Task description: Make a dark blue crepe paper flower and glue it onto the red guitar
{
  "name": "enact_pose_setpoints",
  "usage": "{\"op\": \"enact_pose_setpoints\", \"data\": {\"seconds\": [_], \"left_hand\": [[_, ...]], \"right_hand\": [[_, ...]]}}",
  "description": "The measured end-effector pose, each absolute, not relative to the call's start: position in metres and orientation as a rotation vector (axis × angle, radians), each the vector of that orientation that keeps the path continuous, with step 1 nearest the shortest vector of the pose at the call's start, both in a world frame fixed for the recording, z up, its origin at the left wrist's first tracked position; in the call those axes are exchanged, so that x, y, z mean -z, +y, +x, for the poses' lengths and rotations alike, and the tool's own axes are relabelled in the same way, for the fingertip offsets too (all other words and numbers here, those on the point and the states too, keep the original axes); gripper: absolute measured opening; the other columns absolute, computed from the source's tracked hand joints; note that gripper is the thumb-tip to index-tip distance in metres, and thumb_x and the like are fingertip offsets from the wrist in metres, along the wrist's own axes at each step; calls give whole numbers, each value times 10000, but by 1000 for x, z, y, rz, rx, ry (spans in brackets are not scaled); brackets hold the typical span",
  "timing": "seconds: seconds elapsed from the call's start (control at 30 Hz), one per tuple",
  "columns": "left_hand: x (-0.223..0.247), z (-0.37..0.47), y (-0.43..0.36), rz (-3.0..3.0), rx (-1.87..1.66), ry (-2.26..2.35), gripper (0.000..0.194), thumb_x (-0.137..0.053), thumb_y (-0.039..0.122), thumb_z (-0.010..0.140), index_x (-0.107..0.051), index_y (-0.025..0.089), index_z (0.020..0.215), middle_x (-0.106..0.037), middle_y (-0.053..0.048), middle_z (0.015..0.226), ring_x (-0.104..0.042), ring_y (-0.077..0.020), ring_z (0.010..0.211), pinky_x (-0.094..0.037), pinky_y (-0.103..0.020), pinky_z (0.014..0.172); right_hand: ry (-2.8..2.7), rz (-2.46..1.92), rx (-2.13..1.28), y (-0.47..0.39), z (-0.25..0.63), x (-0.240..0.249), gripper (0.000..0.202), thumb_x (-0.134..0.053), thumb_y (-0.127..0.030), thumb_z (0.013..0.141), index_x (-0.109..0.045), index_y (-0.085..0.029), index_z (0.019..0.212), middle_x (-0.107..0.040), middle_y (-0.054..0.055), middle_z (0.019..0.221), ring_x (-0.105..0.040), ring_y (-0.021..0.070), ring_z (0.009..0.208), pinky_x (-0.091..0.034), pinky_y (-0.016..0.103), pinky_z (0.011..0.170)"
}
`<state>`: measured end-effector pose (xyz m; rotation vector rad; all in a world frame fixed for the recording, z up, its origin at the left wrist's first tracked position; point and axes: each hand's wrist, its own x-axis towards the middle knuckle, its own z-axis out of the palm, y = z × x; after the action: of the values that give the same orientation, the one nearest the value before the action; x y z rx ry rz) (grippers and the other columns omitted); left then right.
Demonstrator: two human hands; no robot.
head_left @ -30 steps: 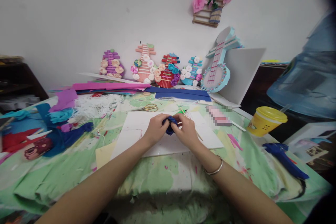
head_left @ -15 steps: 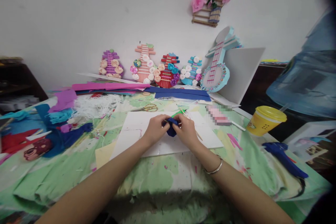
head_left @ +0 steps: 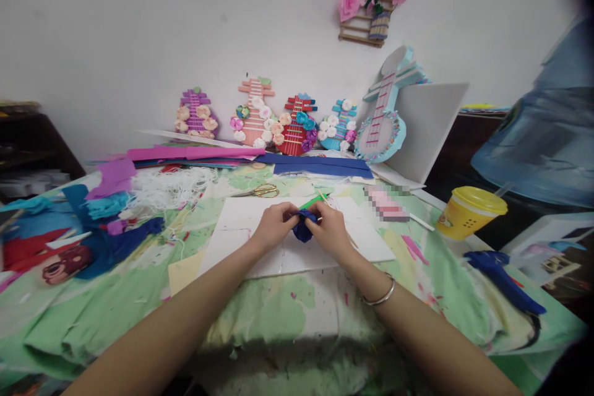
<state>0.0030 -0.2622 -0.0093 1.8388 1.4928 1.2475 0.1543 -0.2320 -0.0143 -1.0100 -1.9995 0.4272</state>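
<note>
Dark blue crumpled paper (head_left: pixel 303 230) is pinched between both hands over a white board (head_left: pixel 278 260). My left hand (head_left: pixel 277 226) holds its left side with fingers closed, and my right hand (head_left: pixel 330 229) grips the right side, thumb against it. Just behind the hands a green pen (head_left: pixel 315 201) lies on the board. A thin wooden stick (head_left: pixel 352 240) shows beside my right hand. Gold-handled scissors (head_left: pixel 264 190) rest at the board's back edge.
White yarn (head_left: pixel 174 192) and coloured paper scraps (head_left: pixel 111 179) spread over the left side. Decorated lute shapes (head_left: pixel 297 127) lean on the wall. At the right are a yellow cup (head_left: pixel 471 213), a blue glue gun (head_left: pixel 503 281) and a large water bottle (head_left: pixel 542 142).
The fingers of both hands have shifted slightly around the blue paper, and more of its rounded top shows. My left fingertips sit a little farther left.
</note>
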Motion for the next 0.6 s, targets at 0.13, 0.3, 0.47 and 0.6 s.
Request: {"op": "enact_pose_setpoints", "data": {"seconds": [0.13,0.3,0.47,0.6], "left_hand": [[7,7,-267,2000,-1252,1644,96,-518,141,696,-612,161,699,-645,-12,678,-578,-147,657,-434,-252,634],[7,15,-272,2184,-1330,1842,57,-505,132,698,-537,172,672,-584,-20,675,-538,-167,671,-415,-279,639],[10,13,-268,2078,-1404,1561,156,-494,116,714,-580,173,830,-640,-21,785,-585,-149,718,-460,-260,686],[11,10,-266,1961,-1407,1465,185,-509,133,726,-634,174,856,-677,-21,810,-620,-144,731,-487,-257,713]], "right_hand": [[-2011,-1029,-246,-237,153,16,32,-498,-171,702,-510,-189,726,-559,-8,647,-513,138,613,-359,234,579],[-2007,-1022,-113,-242,151,16,31,-483,-189,728,-467,-196,754,-547,14,675,-506,162,637,-337,243,579],[-2013,-1048,-78,-242,152,14,44,-476,-170,728,-463,-198,759,-553,15,671,-506,164,622,-334,241,572],[-2017,-1061,-38,-241,153,13,45,-485,-163,727,-468,-196,753,-565,14,675,-514,161,624,-336,239,579]]}}
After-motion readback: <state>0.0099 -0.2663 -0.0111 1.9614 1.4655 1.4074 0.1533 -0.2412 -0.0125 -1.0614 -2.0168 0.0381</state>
